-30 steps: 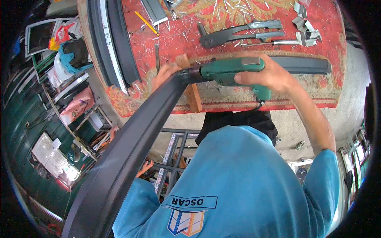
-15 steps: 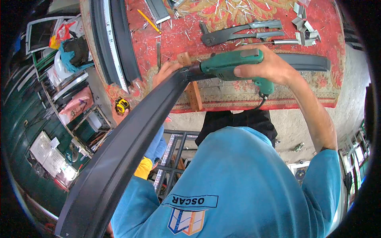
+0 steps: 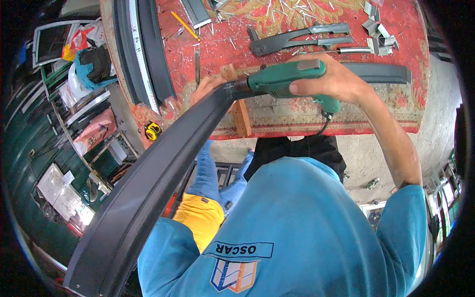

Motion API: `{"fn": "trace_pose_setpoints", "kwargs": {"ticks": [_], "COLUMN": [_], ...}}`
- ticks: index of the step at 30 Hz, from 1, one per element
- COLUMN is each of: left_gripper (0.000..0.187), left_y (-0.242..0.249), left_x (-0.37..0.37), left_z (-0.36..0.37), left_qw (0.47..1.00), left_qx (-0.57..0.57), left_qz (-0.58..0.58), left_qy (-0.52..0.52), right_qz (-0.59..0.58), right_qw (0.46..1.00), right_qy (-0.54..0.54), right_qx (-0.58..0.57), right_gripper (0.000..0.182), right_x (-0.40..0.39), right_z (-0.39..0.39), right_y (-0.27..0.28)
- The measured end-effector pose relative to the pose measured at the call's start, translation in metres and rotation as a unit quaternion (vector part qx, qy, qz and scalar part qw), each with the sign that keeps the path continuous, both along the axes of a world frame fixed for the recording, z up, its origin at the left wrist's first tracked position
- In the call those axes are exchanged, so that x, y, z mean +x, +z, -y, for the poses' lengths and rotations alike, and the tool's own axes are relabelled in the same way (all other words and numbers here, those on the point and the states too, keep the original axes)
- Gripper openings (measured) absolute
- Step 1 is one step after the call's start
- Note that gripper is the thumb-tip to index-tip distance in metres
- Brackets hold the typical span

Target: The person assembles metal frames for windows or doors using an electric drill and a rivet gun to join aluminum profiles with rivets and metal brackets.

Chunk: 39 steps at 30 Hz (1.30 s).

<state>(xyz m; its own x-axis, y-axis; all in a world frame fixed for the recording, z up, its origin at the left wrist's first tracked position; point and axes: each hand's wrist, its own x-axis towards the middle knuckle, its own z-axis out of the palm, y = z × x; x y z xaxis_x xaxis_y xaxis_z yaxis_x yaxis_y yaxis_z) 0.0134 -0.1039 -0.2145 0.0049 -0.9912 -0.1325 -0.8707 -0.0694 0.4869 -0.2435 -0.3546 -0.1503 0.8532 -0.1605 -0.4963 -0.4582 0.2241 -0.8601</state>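
My right hand [image 3: 334, 81] is wrapped round a green power drill [image 3: 282, 76], whose front end meets the corner of a dark metal profile [image 3: 153, 163]. The long profile slopes from that corner to the lower left, and another length [image 3: 378, 73] extends right behind the drill. My left hand [image 3: 205, 89] is at the corner from behind, its fingers bent over the far side of the profile and partly hidden. Beneath the corner lies a wooden block [image 3: 241, 119]. Just beyond the drill is a hand riveter [image 3: 297, 39].
Dark profiles [image 3: 161, 54] lie at the table's left, with a yellow tape measure [image 3: 152, 130] near the edge. A pencil [image 3: 185, 25], small metal brackets [image 3: 378, 32] and scattered rivets are on the red cloth [image 3: 222, 42]. A person in yellow [image 3: 200, 218] and jeans is close on the left.
The other person has shifted right, showing more of the yellow garment and jeans, and their hand is gone from the tape measure. My hands, drill and profile have barely moved.
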Motion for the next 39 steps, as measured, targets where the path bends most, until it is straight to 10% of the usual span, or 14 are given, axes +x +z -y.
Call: {"fn": "trace_pose_setpoints", "kwargs": {"ticks": [39], "left_gripper": [0.056], "left_y": [0.028], "left_x": [-0.026], "left_z": [0.004], "left_qw": [0.995], "left_qx": [-0.042], "left_qz": [-0.038], "left_qy": [0.083], "right_qz": [-0.04], "right_qw": [0.997], "right_qy": [-0.062], "right_qx": [0.036], "right_gripper": [0.041], "right_x": [0.011], "right_z": [-0.011], "right_y": [0.01]}}
